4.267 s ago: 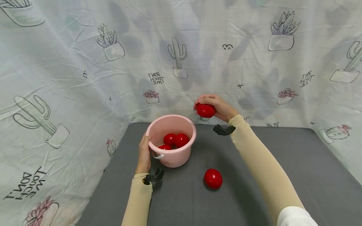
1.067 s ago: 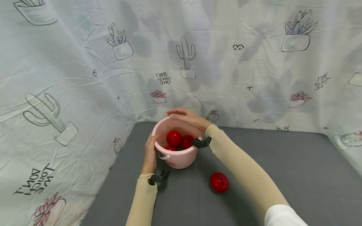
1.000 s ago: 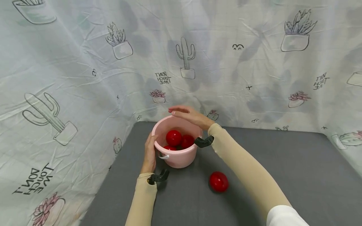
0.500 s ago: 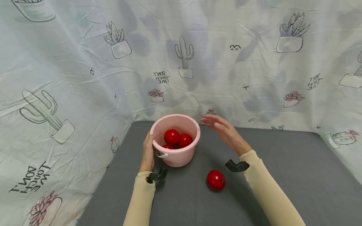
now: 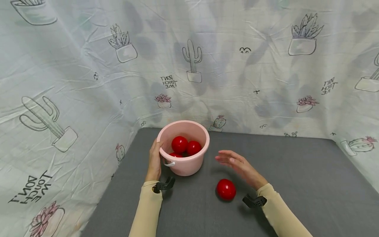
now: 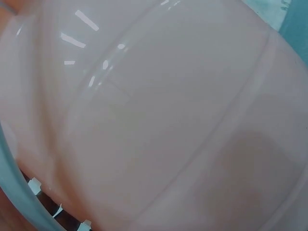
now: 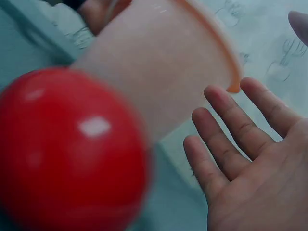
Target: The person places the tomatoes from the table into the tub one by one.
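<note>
A pink bucket (image 5: 186,166) with a light handle stands at the back left of the dark table. My left hand (image 5: 154,162) grips its left side, thumb hooked over the rim; the bucket's smooth wall (image 6: 159,110) fills the left wrist view. Inside the bucket lie three glossy red balls (image 5: 179,144). Another red ball (image 5: 226,189) rests on the table, in front and to the right of the bucket. Just behind and right of it my right hand (image 5: 241,166) hovers, fingers extended and holding nothing. In the right wrist view this ball (image 7: 72,149) appears large beside the spread fingers (image 7: 240,130).
The dark grey table (image 5: 296,184) stretches right and toward the front. A pale cloth printed with cacti and succulents (image 5: 222,65) hangs behind the table and along its left side.
Earlier my right hand carried a red ball toward the bucket, then was over the rim without it. Now it has drawn back right and down toward the table ball. The left hand keeps its grip.
</note>
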The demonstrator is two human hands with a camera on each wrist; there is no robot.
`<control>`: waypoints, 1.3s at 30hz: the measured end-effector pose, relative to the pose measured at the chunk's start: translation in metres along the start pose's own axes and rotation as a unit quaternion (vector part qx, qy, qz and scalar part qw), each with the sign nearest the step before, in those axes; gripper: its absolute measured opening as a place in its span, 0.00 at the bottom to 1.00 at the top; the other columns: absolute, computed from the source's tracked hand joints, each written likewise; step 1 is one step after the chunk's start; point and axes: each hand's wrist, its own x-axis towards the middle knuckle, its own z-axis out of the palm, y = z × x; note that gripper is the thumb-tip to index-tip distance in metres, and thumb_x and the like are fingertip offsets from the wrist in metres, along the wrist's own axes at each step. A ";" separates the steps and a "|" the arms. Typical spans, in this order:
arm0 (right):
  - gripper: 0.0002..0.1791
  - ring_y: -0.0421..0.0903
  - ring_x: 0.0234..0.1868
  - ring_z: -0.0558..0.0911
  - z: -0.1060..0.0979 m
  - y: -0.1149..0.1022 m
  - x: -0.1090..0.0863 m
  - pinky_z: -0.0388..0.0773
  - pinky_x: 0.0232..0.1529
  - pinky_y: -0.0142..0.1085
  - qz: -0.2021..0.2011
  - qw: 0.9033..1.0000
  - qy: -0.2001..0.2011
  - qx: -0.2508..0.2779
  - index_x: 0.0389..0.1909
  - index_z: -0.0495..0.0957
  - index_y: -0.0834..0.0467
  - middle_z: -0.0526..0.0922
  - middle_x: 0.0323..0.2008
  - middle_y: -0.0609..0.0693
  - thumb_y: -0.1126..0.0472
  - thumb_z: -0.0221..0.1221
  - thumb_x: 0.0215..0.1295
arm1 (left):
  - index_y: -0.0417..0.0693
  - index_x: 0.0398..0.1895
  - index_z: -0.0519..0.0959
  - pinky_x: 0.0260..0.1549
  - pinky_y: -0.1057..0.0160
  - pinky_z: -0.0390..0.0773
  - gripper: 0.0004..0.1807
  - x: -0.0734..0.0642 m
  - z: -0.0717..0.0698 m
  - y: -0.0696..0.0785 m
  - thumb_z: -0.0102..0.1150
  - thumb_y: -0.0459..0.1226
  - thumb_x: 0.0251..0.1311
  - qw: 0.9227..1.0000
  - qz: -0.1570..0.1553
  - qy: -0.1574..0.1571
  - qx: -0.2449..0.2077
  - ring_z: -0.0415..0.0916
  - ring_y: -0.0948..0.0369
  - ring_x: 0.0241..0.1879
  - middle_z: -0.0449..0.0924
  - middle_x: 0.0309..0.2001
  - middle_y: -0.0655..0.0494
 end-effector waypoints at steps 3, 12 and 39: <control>0.26 0.42 0.71 0.73 0.003 0.014 -0.008 0.69 0.71 0.38 0.019 1.000 -0.016 0.016 0.74 0.60 0.67 0.73 0.70 0.54 0.61 0.38 0.81 | 0.59 0.64 0.76 0.38 0.65 0.71 0.22 0.000 0.000 -0.001 0.44 0.46 0.70 1.000 -0.003 -0.001 -0.003 0.73 0.58 0.42 0.78 0.52 0.47; 0.24 0.51 0.68 0.73 0.012 0.032 -0.024 0.72 0.63 0.33 0.156 0.985 0.005 -0.069 0.69 0.71 0.58 0.76 0.67 0.56 0.58 0.50 0.75 | 0.57 0.64 0.76 0.28 0.67 0.70 0.22 -0.003 0.001 -0.003 0.44 0.46 0.70 1.000 -0.003 0.001 -0.001 0.71 0.63 0.28 0.80 0.40 0.48; 0.10 0.51 0.63 0.77 0.013 0.041 -0.023 0.80 0.52 0.37 0.150 0.980 0.040 -0.122 0.46 0.81 0.59 0.83 0.59 0.58 0.58 0.62 0.68 | 0.55 0.63 0.75 0.18 0.66 0.62 0.22 -0.001 0.004 -0.001 0.41 0.45 0.71 1.000 0.002 -0.005 -0.004 0.63 0.60 0.16 0.75 0.24 0.53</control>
